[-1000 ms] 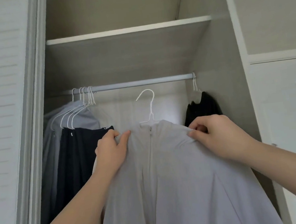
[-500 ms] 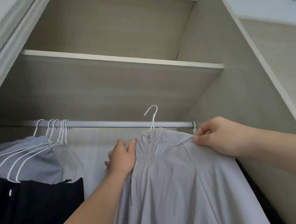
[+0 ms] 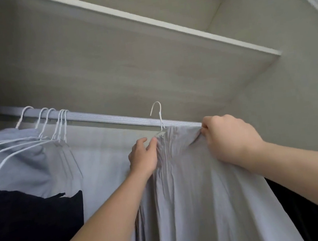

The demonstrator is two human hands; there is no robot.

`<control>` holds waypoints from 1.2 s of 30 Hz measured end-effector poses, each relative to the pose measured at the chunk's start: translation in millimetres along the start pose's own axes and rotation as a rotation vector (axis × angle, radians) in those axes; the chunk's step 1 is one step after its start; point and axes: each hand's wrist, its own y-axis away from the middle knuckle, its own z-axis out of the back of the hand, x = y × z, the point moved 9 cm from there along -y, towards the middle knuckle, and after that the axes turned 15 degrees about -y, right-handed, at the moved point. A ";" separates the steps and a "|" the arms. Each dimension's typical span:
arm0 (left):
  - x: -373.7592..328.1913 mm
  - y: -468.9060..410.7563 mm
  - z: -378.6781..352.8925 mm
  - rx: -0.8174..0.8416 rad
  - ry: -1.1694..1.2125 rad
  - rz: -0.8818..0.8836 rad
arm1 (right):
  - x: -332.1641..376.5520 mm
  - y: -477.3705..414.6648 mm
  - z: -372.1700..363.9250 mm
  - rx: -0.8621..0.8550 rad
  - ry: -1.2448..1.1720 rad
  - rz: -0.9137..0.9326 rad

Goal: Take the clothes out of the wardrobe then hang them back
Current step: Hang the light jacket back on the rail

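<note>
Below the rail (image 3: 113,117), your left hand (image 3: 143,156) and right hand (image 3: 229,139) pinched the grey garment (image 3: 205,205) at its top edge; it seemed soft, light, best held by its hanger (image 3: 158,112).

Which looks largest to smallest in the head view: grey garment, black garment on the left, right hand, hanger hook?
1. grey garment
2. black garment, partly cut off by the frame
3. right hand, though nearness to the camera enlarges it
4. hanger hook
</note>
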 end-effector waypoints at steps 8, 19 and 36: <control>21.1 6.0 -19.4 0.179 0.064 -0.049 | 18.5 -7.7 -51.1 0.053 -0.099 -0.015; 33.0 12.6 -33.6 0.166 0.127 -0.113 | 32.4 8.2 -59.4 0.043 0.103 0.197; -25.5 44.6 -150.0 0.210 0.253 -0.224 | -56.9 59.3 -78.0 0.400 0.712 0.080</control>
